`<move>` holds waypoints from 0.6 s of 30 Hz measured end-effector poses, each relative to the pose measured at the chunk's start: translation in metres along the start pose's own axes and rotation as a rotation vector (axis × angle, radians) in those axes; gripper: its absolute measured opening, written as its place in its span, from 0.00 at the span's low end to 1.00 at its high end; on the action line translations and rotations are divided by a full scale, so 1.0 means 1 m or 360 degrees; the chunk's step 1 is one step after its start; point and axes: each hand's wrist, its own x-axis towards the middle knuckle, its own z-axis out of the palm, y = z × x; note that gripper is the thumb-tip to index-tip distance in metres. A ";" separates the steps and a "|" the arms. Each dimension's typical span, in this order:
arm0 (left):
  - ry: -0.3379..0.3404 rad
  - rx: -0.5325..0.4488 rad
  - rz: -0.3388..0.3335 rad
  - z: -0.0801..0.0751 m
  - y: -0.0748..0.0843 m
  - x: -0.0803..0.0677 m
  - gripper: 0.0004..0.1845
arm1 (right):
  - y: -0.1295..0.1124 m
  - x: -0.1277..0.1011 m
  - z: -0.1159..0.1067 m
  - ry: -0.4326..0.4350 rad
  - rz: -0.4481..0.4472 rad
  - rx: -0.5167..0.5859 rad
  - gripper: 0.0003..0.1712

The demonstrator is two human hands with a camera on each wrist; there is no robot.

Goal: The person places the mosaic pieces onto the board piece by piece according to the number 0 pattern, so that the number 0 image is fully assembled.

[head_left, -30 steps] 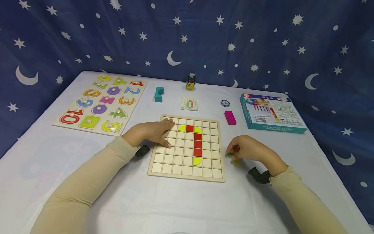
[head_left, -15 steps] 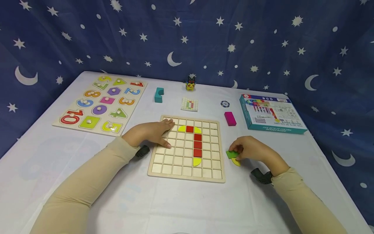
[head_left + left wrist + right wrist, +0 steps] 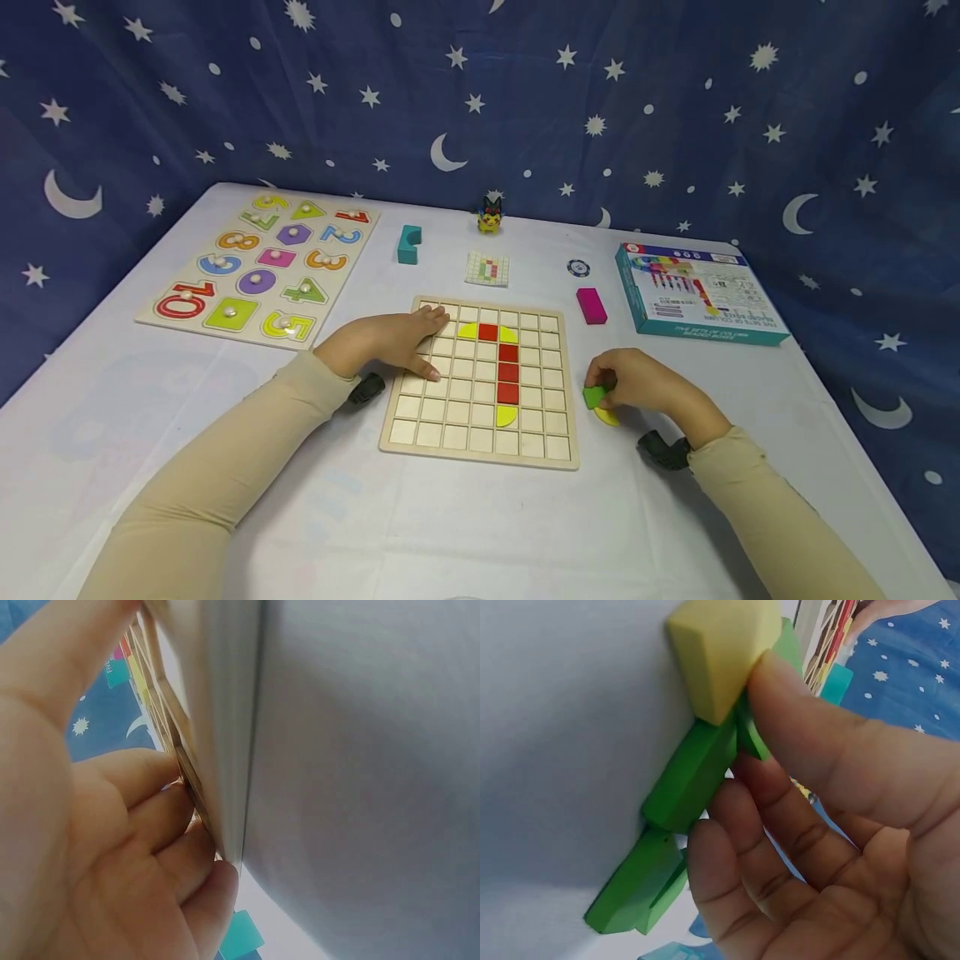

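Head view: left hand [image 3: 390, 340] lies flat, fingers straight, steadying the board [image 3: 480, 450]. Right hand [image 3: 637, 382], fingers curled, pinches a green piece [image 3: 594, 397] on the table [image 3: 450, 533] beside the board. Step: pick-up. Next, probably: lift it clear of the yellow piece [image 3: 609, 417].

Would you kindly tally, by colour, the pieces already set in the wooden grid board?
Red pieces: 4
Yellow pieces: 3
Total: 7
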 end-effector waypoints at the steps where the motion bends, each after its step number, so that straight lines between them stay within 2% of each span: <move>1: 0.0001 -0.0003 -0.0001 0.000 0.000 0.000 0.53 | 0.000 0.000 0.000 -0.0008 -0.0007 0.0000 0.12; 5: 0.0004 -0.0007 -0.0003 0.001 -0.001 0.001 0.53 | 0.000 0.000 -0.002 -0.0004 -0.0047 0.0001 0.10; 12: 0.0008 0.0001 -0.0003 0.001 -0.001 0.001 0.53 | -0.007 -0.001 -0.009 0.0087 -0.0138 0.0030 0.05; 18: 0.0004 0.0001 -0.0002 0.001 -0.001 0.001 0.53 | -0.017 0.003 -0.008 0.0101 -0.0189 0.0066 0.10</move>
